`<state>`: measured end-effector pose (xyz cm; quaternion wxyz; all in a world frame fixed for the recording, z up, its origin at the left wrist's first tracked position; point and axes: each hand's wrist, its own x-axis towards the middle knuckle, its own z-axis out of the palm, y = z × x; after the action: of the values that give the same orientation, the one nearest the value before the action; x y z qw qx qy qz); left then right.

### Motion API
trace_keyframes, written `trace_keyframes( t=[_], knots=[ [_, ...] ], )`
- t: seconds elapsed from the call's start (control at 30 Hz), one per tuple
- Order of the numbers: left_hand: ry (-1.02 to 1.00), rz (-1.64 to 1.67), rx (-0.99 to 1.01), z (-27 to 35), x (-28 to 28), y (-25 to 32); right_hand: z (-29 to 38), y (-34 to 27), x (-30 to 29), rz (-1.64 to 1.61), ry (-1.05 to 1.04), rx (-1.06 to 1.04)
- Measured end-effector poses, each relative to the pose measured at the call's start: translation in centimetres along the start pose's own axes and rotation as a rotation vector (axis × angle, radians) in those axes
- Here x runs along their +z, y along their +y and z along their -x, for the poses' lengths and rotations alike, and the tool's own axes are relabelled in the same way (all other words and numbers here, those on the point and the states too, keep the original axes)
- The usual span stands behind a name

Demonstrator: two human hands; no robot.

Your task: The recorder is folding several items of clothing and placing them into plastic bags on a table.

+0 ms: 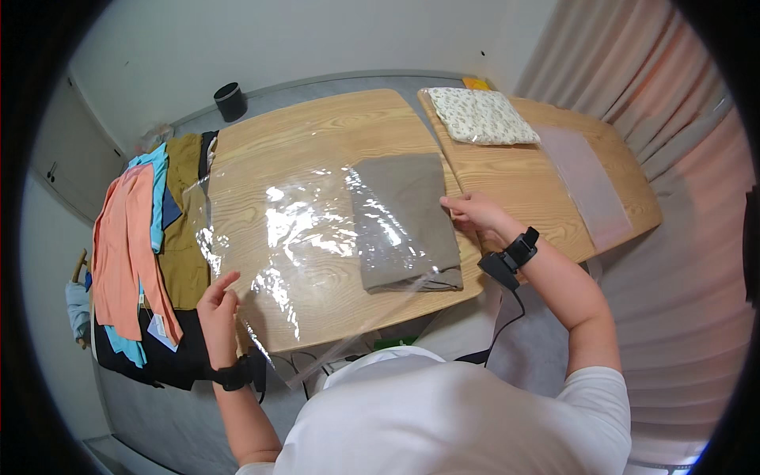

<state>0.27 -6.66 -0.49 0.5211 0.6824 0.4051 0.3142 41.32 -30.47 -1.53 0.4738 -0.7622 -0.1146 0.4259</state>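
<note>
A clear plastic bag [285, 285] is spread over the wooden table, and its right part overlaps a folded grey-brown garment [404, 208]. I cannot tell how much of the garment lies inside the bag. My right hand [475, 212] pinches the garment's right edge, thumb on top and the other fingers underneath. At the bag's left edge is my left hand [218, 314], its index finger and thumb apart; any contact with the film is unclear. The bag's near corner hangs past the front edge of the table.
Salmon [127, 237], turquoise and olive [185, 231] clothes lie piled at the left. On the second table [504, 178], a bagged floral fabric [484, 116] sits near a translucent plastic sheet [585, 184]. Cables hang from both wrist devices. Behind stands a black bin [230, 102]; curtains [671, 237] hang at right.
</note>
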Motion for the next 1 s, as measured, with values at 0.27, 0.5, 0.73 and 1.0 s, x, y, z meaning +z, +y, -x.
trace_keyframes(
  t=[0.27, 0.5, 0.73, 1.0],
  knots=[
    [0.074, 0.099, -0.032, 0.8, -2.0, -2.3, -0.7, -1.2, 2.6, -0.164, -0.286, 0.100],
    [0.070, 0.071, -0.056, 0.5, -1.7, -2.6, 3.0, -0.5, 2.9, -0.438, -0.258, -0.001],
    [-0.071, -0.061, 0.006, -3.0, 2.3, -1.0, 7.7, 7.7, -3.9, -1.003, -0.089, -0.135],
    [-0.076, -0.467, 0.095, -7.2, 6.6, -0.9, 10.8, 13.2, -6.1, -1.156, 0.307, -0.175]
  ],
)
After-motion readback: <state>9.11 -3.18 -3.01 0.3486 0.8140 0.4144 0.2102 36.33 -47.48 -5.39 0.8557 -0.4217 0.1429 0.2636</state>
